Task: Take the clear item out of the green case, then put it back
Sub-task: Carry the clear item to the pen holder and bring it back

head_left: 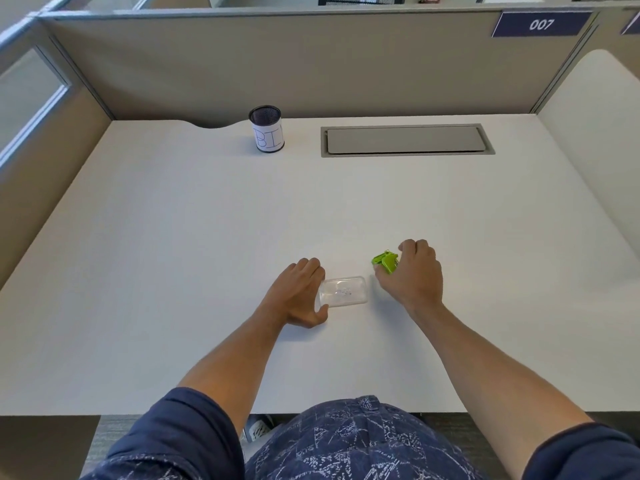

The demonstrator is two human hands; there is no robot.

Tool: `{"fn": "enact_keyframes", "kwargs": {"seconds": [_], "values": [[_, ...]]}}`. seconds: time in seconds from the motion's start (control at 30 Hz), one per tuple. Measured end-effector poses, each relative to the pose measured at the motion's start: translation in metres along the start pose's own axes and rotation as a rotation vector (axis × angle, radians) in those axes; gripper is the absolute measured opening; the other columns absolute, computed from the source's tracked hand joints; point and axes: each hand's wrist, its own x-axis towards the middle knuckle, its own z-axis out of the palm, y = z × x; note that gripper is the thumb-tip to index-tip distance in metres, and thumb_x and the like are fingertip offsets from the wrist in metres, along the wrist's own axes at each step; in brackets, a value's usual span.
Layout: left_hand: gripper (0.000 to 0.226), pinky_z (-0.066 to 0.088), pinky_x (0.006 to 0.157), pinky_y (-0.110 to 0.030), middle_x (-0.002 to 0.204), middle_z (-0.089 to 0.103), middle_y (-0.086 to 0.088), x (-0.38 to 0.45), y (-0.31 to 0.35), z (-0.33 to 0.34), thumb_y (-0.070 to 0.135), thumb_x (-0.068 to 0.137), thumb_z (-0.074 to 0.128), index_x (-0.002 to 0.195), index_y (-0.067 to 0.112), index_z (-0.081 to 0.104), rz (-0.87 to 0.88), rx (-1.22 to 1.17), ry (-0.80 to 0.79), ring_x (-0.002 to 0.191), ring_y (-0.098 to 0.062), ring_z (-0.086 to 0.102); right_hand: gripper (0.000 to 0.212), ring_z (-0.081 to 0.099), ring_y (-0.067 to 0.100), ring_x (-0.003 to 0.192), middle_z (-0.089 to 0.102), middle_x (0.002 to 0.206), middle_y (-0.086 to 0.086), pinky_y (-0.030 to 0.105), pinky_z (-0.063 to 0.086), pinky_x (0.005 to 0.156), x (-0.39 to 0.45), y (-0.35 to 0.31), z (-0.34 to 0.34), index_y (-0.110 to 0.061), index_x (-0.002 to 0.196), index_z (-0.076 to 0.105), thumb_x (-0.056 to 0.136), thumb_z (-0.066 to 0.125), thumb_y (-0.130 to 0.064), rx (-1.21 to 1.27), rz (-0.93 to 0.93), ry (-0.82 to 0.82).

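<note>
The clear item, a small see-through plastic box, lies on its side on the white desk in front of me. My left hand grips its left end, fingers over the top and thumb below. A short gap to the right, my right hand is closed around the green case; only the case's upper left part shows past my fingers. The clear item is outside the case, and the two do not touch.
A black mesh cup with a white paper label stands at the back of the desk. A grey cable hatch is set into the desk to its right. Beige partition walls close in the back and sides.
</note>
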Motion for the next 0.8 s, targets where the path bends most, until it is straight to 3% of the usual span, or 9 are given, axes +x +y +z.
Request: {"fn": "enact_keyframes", "kwargs": {"seconds": [0.07,0.17,0.3,0.53,0.63,0.8], "values": [[0.054,0.047,0.075,-0.032,0.102,0.053,-0.002,0.000,-0.001,0.000,0.054,0.071,0.061,0.104,0.012,0.059,0.000,0.000,-0.007,0.087,-0.022,0.050,0.041,0.061,0.033,0.095,0.063,0.104,0.010,0.042,0.054,0.078,0.002,-0.002,0.000,-0.008,0.108,0.067,0.079,0.075,-0.036,0.088,-0.163,0.078],[0.055,0.048,0.078,-0.033,0.104,0.053,-0.002,0.001,-0.001,0.000,0.055,0.072,0.060,0.106,0.012,0.058,0.003,-0.002,-0.011,0.089,-0.022,0.050,0.030,0.060,0.029,0.106,0.066,0.112,0.006,0.039,0.051,0.091,0.008,-0.012,0.002,-0.013,0.118,0.071,0.089,0.065,-0.020,0.142,-0.416,-0.141],[0.056,0.049,0.076,-0.033,0.103,0.054,-0.002,0.000,-0.003,0.000,0.056,0.072,0.059,0.106,0.012,0.058,0.013,-0.014,-0.004,0.088,-0.021,0.049,0.030,0.057,0.026,0.105,0.066,0.112,0.003,0.036,0.044,0.089,0.013,-0.025,0.008,-0.018,0.110,0.076,0.093,0.051,-0.014,-0.015,-0.601,-0.321],[0.056,0.050,0.078,-0.034,0.104,0.054,-0.002,-0.001,-0.011,-0.003,0.057,0.073,0.060,0.107,0.012,0.058,0.030,-0.001,-0.005,0.087,-0.020,0.048,0.025,0.055,0.022,0.107,0.065,0.112,0.000,0.036,0.046,0.090,0.024,-0.038,0.011,-0.018,0.101,0.076,0.094,0.052,-0.017,0.013,-0.533,-0.472],[0.055,0.051,0.076,-0.035,0.102,0.053,-0.003,0.003,-0.017,-0.009,0.056,0.073,0.060,0.106,0.012,0.058,0.056,0.006,0.002,0.085,-0.020,0.047,0.016,0.056,0.022,0.107,0.065,0.109,0.001,0.033,0.046,0.090,0.030,-0.041,0.017,-0.016,0.097,0.073,0.093,0.057,-0.015,0.116,-0.418,-0.531],[0.054,0.050,0.075,-0.036,0.103,0.053,-0.003,0.016,-0.033,-0.027,0.055,0.073,0.059,0.106,0.012,0.058,0.082,0.032,0.023,0.086,-0.020,0.047,0.009,0.060,0.011,0.086,0.067,0.092,-0.010,0.027,0.047,0.073,0.043,-0.046,0.017,-0.021,0.092,0.068,0.093,0.060,-0.019,0.423,-0.133,-0.581]]}}
